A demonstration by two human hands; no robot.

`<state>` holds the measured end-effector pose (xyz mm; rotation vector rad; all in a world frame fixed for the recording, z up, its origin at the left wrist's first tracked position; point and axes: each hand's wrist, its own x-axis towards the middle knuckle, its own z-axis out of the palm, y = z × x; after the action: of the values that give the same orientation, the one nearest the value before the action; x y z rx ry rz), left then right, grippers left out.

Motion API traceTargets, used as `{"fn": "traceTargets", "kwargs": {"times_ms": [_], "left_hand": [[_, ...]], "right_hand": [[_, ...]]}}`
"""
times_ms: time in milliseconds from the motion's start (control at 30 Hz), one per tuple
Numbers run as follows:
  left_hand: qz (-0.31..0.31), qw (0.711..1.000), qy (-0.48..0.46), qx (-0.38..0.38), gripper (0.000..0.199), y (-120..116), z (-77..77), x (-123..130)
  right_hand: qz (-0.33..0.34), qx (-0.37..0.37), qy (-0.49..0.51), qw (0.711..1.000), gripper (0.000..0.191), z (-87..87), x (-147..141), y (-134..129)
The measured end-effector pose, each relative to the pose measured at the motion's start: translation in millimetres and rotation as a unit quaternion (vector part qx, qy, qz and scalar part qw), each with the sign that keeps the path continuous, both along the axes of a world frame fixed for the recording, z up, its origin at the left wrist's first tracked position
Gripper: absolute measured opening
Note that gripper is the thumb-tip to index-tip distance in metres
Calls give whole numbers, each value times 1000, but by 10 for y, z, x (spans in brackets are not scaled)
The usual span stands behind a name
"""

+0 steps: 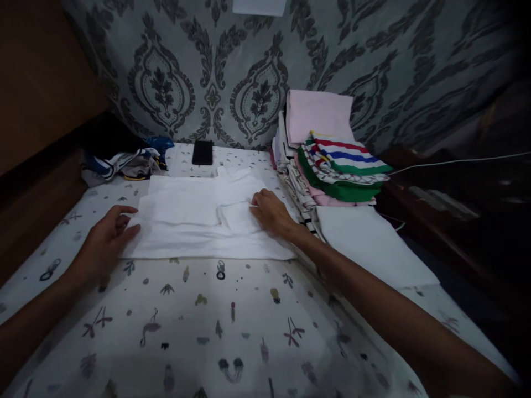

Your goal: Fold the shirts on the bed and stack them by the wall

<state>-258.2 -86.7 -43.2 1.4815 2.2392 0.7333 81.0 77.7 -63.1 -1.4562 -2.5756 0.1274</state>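
Observation:
A white cloth garment [182, 207], which looks like a shirt, lies spread sideways on a patterned sheet, with creases along its near half. At its left end is my left hand [112, 229], thumb and forefinger apart beside the edge of the fabric and the other fingers curled. My right hand [269, 213] pinches a raised fold of the same garment near its right end, with fingertips bent down against the cloth.
Folded clothes [340, 166] are stacked at the back right, with a pink cloth [319, 116] on end behind them. A folded white cloth [373, 243] lies nearer. A black flat object [202, 152] and crumpled clothes [120, 163] are by the patterned wall. The bed sheet [194, 331] carries small printed motifs.

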Motion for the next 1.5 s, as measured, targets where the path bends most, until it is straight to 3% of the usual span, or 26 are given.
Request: {"fn": "traceTargets", "kwargs": {"times_ms": [200,400,567,700,933,1100,1200,1267,1333,1400,1500], "left_hand": [[27,999,37,16,48,-17,-7,81],[9,995,95,-7,45,-35,6,105],[25,996,88,3,47,-28,-33,64],[30,998,58,24,43,-13,-79,35],[36,996,84,0,42,-21,-5,63],[-35,973,222,-48,42,-12,75,32],[-53,945,321,-16,45,21,87,153],[-143,937,318,13,45,47,34,315],[-279,922,265,30,47,63,-78,478],[-378,896,229,37,52,68,-216,552],[-389,886,252,22,67,63,-375,395]], "right_hand": [[-37,90,67,993,17,-2,33,-34],[-23,34,83,996,27,6,144,-28],[-49,60,151,985,30,105,453,-574],[-103,58,134,984,33,15,639,-1043],[-95,59,146,983,19,-188,714,-1102],[-82,93,129,984,18,-130,742,-1061],[-11,120,132,984,24,-41,557,-990],[72,103,132,983,30,-29,336,-905],[141,78,110,981,37,-83,112,-805],[170,68,71,981,43,-185,-35,-714],[161,72,21,984,50,-332,-58,-634]]}}
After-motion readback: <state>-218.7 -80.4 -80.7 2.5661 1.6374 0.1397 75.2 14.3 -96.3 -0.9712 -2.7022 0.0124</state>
